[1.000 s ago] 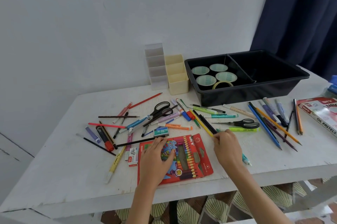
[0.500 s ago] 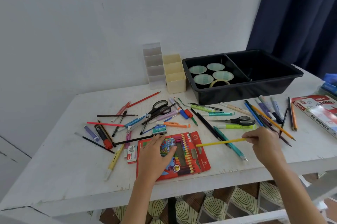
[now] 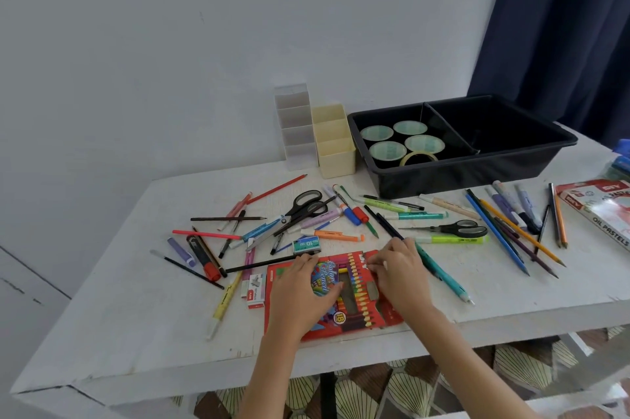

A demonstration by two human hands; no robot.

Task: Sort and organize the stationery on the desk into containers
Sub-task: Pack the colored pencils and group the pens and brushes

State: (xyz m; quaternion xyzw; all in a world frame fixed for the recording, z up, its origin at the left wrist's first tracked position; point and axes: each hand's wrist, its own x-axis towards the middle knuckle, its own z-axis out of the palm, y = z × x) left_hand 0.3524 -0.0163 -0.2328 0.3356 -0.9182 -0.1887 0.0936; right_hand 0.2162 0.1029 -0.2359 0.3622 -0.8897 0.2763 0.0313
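Lying flat near the front edge of the white worktop (image 3: 102, 333), the red cardboard box of colour pencils (image 3: 344, 299) sits under both your hands. It should handle as light and fairly stiff, though thin card can buckle and its window front dents, so take it by the long side edges. Your left hand (image 3: 300, 289) rests palm down on it, fingers spread and not gripping. Your right hand (image 3: 397, 270) curls at the box's top right corner; you cannot tell whether those fingers pinch anything. Loose pens, two scissors and a black divided plastic tray (image 3: 477, 176) holding tape rolls lie beyond.
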